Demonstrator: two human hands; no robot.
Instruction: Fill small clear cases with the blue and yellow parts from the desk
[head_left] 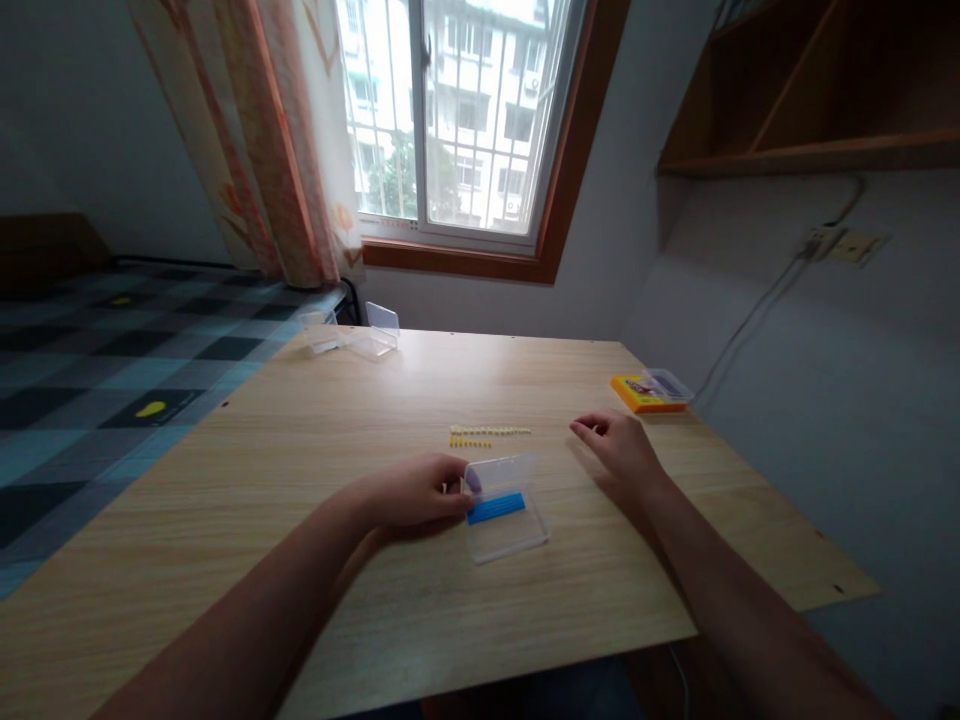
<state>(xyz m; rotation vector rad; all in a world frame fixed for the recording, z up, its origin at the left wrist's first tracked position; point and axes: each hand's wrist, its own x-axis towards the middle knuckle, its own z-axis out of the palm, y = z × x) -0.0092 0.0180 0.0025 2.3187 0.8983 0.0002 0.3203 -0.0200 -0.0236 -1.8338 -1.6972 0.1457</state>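
Observation:
My left hand [427,490] grips the left edge of a clear plastic box [510,540], its thumb and fingers closed on it. The box's lid stands raised at the back, and a blue strip [496,508] lies inside. Just beyond the box, a row of small pale pieces [491,431] and a shorter row of small yellow pieces [469,443] lie on the table. To the right of these rows, my right hand [611,440] is held low over the table with thumb and fingertips pinched together; whatever may be between them is too small to make out.
Two clear open boxes, one of them a hinged box [375,343], stand at the table's far left corner. An orange and yellow box [646,392] with a clear case lies by the right edge. The wooden table [300,440] adjoins a bed [172,360] on the left.

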